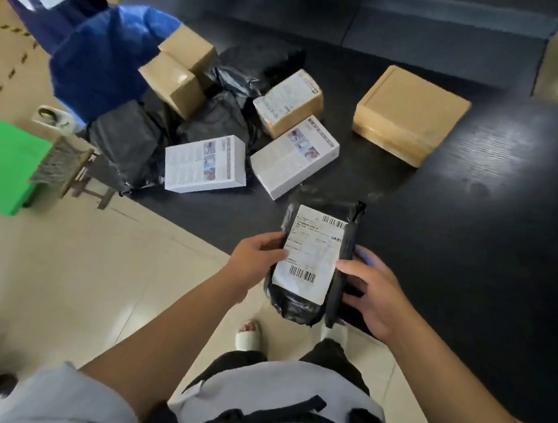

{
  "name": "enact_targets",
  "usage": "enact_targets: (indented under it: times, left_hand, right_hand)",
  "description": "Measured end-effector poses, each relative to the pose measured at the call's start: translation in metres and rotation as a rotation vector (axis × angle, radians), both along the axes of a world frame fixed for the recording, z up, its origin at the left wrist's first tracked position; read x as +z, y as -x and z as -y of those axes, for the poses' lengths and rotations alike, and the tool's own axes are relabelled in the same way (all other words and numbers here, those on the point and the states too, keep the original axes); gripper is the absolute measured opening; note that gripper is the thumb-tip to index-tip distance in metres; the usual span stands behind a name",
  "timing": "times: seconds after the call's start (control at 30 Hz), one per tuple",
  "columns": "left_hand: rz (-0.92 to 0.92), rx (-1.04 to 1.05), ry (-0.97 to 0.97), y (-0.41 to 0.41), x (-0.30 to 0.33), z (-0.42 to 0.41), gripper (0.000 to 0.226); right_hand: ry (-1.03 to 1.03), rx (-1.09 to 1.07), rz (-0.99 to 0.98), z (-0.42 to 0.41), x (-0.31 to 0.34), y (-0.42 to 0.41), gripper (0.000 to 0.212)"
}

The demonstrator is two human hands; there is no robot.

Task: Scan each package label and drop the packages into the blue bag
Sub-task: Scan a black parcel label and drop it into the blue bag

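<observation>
1. The black poly package (pixel 299 303) is held up above the near edge of the dark table (pixel 478 198), its white label (pixel 309 252) facing the camera, with one barcode at the top and one at the bottom.
2. The left hand (pixel 259 254) grips the package's left edge, thumb curled onto the label's side; the right hand (pixel 370 293) holds a dark scanner (pixel 341 273) upright against the package's right edge, thumb tip touching the label, fingers wrapped behind.
3. Farther back on the table lie two white printed boxes (pixel 207 164) side by side; behind them a labelled brown box (pixel 289 102), several black bags (pixel 130 140), two stacked brown cartons (pixel 179 70); a flat brown carton (pixel 408 114) sits well apart to the right.
4. The blue bag (pixel 104 55) stands at the table's far left corner, beside the cartons; a green box (pixel 0 164) sits on the tiled floor (pixel 57 274) below it.
</observation>
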State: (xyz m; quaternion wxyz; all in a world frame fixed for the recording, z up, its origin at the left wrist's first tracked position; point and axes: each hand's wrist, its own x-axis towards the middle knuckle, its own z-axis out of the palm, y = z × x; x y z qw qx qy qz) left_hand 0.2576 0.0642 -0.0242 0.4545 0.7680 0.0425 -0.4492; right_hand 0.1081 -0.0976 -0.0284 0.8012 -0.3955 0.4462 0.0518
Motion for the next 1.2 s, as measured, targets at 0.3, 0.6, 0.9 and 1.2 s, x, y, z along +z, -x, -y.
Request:
enact_targets:
  times: [0.3,0.6,0.9,1.2]
  left_hand:
    - [0.065,0.288,0.175,-0.039,0.035,-0.104,0.037]
    - [0.188,0.42,0.327,-0.122,0.057,-0.243,0.038]
    - [0.166,0.547,0.322,-0.204,0.059,-0.345,0.01]
    - [0.158,0.563,0.276,-0.305,0.057,-0.373,0.009]
  right_hand:
    - [0.191,0.215,0.127,-0.079,0.064,-0.082,0.041]
    - [0.335,0.291,0.201,-0.22,0.112,-0.189,0.042]
    - [0.38,0.334,0.194,-0.319,0.125,-0.269,0.041]
    - [0.347,0.356,0.188,-0.343,0.111,-0.374,0.061]
